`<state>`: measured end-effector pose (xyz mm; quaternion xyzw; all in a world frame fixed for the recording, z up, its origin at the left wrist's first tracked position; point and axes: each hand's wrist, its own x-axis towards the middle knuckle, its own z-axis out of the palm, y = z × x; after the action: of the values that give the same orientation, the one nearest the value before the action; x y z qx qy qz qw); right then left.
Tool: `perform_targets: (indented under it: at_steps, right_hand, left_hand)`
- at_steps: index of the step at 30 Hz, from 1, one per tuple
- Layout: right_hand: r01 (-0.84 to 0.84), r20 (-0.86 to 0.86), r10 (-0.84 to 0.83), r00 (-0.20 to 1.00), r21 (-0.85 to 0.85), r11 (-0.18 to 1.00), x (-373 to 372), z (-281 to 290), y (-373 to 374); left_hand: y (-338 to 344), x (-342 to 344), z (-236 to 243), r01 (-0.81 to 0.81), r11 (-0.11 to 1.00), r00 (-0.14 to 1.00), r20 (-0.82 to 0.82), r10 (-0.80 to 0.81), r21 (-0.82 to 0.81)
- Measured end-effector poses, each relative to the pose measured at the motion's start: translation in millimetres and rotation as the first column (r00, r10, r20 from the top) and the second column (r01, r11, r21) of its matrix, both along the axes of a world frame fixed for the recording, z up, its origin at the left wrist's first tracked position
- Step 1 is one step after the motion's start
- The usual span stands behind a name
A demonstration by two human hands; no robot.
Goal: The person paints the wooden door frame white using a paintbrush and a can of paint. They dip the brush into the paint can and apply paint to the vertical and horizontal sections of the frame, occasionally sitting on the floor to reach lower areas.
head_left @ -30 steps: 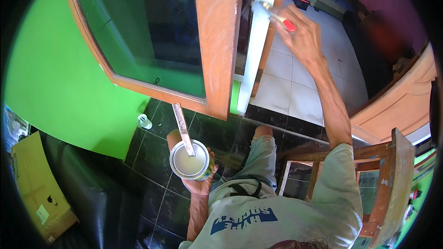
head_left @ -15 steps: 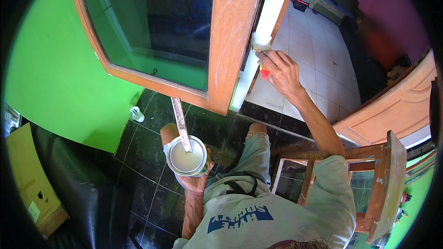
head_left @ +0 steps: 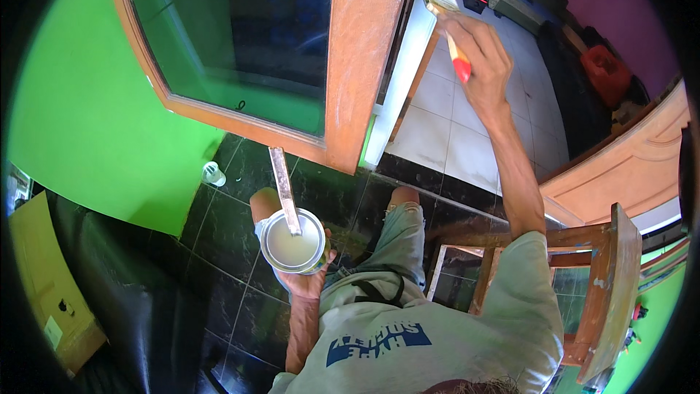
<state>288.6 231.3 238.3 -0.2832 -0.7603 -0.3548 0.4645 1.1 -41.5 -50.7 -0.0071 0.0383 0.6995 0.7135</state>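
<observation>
My left hand [head_left: 306, 277] grips an open tin [head_left: 290, 252] of cream-white liquid, with a paint-stained wooden stick [head_left: 283, 190] resting in it. My right hand [head_left: 485, 58] is raised, fingers closed on a paintbrush [head_left: 456, 51] with a pale handle and red tip. The brush's bristles are against the upper part of a white door-frame post [head_left: 390, 122]. Just left of the post is a wooden-framed window [head_left: 354, 87] with dark glass.
A wooden chair [head_left: 598, 284] is beside me on the right, near a carved wooden door [head_left: 612, 175]. A white cup [head_left: 213, 174] lies by the green wall [head_left: 95, 131]. Cardboard [head_left: 51, 270] is at left. A sofa [head_left: 525, 0] stands in the white-tiled room beyond.
My right hand and brush went down along the white post, then came back up to near its top. My left hand and the tin shifted slightly up and left in the picture.
</observation>
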Motion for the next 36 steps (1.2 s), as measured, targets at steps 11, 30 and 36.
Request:
perform_targets:
  at_steps: [11, 30, 36]
  right_hand:
    - [0.167, 0.228, -0.112, 0.967, -0.235, 0.958, -2, -117, 0]
    - [0.059, 0.087, -0.049, 0.995, -0.117, 0.991, -4, -76, 4]
    - [0.127, 0.202, -0.082, 0.976, -0.220, 0.967, -14, -148, 10]
  left_hand:
    - [0, 2, 10, -0.006, 1.000, 1.000, -0.024, 0.006, -0.016]
    - [1, -3, 9, 0.035, 0.999, 0.998, -0.043, -0.034, 0.020]
    - [-1, -5, 8, 0.022, 1.000, 0.998, -0.066, -0.022, -0.006]
